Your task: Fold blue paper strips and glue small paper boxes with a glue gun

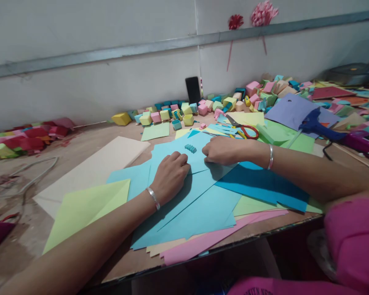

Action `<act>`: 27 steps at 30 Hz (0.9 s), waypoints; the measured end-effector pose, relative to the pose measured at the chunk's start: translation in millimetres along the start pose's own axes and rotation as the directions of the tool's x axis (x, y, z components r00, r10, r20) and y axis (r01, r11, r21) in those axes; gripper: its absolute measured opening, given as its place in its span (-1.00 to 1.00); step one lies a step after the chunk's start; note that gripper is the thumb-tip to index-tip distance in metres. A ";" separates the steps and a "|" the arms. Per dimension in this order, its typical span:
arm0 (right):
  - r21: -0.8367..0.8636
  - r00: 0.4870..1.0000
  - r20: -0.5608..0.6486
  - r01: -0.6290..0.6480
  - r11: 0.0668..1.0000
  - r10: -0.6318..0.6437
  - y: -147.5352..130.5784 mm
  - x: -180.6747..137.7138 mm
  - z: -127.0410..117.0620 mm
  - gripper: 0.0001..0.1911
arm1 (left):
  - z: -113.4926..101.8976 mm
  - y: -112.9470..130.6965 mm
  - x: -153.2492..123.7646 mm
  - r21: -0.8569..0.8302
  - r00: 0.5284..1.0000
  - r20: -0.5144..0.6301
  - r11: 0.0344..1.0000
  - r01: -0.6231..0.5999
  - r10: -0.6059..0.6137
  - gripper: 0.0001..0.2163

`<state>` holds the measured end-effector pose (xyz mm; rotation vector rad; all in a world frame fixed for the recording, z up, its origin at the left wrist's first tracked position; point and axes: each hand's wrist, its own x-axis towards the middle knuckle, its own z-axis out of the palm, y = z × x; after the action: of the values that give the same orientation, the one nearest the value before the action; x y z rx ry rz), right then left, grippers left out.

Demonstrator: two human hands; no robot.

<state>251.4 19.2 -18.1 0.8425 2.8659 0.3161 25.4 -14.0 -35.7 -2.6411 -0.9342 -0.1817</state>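
My left hand [171, 176], its fingers curled, rests over the light blue paper sheets [184, 217]. On the other side my right hand [223, 150] is closed with its fingertips pressed together near the same sheets. Whatever either hand pinches is hidden behind the fingers. Between and just beyond them lies a small folded teal paper strip [190, 148]. Scissors [244, 129] with red and yellow handles lie beyond my right hand. A darker blue sheet [261, 184] sticks out beneath my right forearm.
Folded paper cubes [164, 114] line the wall, with a dark phone [193, 89] upright behind them. A glue gun [322, 127] lies at the right. Yellow-green paper [80, 209] and cream paper [95, 168] lie left. A pale cable [33, 178] runs along the far left.
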 end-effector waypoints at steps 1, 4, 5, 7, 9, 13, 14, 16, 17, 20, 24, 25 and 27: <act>-0.008 1.000 0.029 -0.012 1.000 0.012 -5.2 -1.1 -4.2 -0.84 | -0.6 0.8 0.3 0.011 1.000 0.006 1.000 0.000 0.000 -0.75; -0.004 0.992 0.107 -0.062 0.998 0.063 -20.3 -3.6 -17.1 -0.79 | 0.2 1.0 1.3 0.011 0.999 0.037 1.000 0.015 -0.015 -0.76; 0.003 0.989 0.125 -0.086 0.996 0.085 -24.1 -3.8 -20.6 -0.79 | 0.8 0.5 1.7 0.005 0.998 0.051 1.000 0.021 -0.021 -0.76; 0.016 0.980 0.155 -0.132 0.991 0.128 -29.1 -3.3 -24.8 -0.79 | 1.8 -0.4 2.2 -0.006 0.997 0.075 0.999 0.035 -0.034 -0.75; 0.013 0.970 0.173 -0.174 0.985 0.169 -32.0 -2.1 -25.0 -0.78 | 2.0 -0.5 2.5 -0.004 0.995 0.091 0.999 0.047 -0.046 -0.75; -0.014 0.975 0.090 -0.205 0.979 0.205 -38.7 -0.6 -15.6 -0.74 | 1.8 1.4 1.8 0.023 0.994 0.094 0.999 0.048 -0.050 -0.76; -0.023 0.978 0.057 -0.199 0.980 0.200 -41.3 -0.7 -12.7 -0.72 | 2.0 1.8 1.5 0.025 0.995 0.089 0.999 0.045 -0.047 -0.76; -0.054 0.982 0.012 -0.186 0.981 0.186 -46.9 -1.2 -8.9 -0.69 | 2.9 1.7 1.0 0.014 0.996 0.078 0.999 0.035 -0.036 -0.74; -0.071 0.984 0.008 -0.177 0.982 0.178 -49.7 -1.6 -8.6 -0.69 | 3.4 1.4 0.9 0.005 0.997 0.074 1.000 0.029 -0.029 -0.72; -0.094 0.981 0.095 -0.159 0.983 0.168 -56.0 -3.4 -14.4 -0.75 | 4.4 0.1 0.7 -0.015 0.998 0.066 1.000 0.024 -0.023 -0.67; -0.066 0.944 0.250 -0.207 0.976 0.217 -59.0 -5.7 -27.7 -0.76 | 3.6 0.1 0.9 -0.025 0.997 0.073 0.999 0.032 -0.030 -0.66; -0.062 0.937 0.267 -0.215 0.975 0.224 -59.4 -5.8 -29.8 -0.76 | 3.6 0.1 1.0 -0.026 0.997 0.077 0.999 0.032 -0.030 -0.66; -0.067 0.935 0.276 -0.212 0.975 0.222 -60.7 -5.3 -32.1 -0.75 | 4.2 -0.2 1.9 -0.026 0.995 0.091 0.999 0.030 -0.027 -0.64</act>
<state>218.3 -38.8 -1.0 1.1028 2.5024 0.2473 26.8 -11.3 -39.2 -2.6824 -1.0055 -0.0824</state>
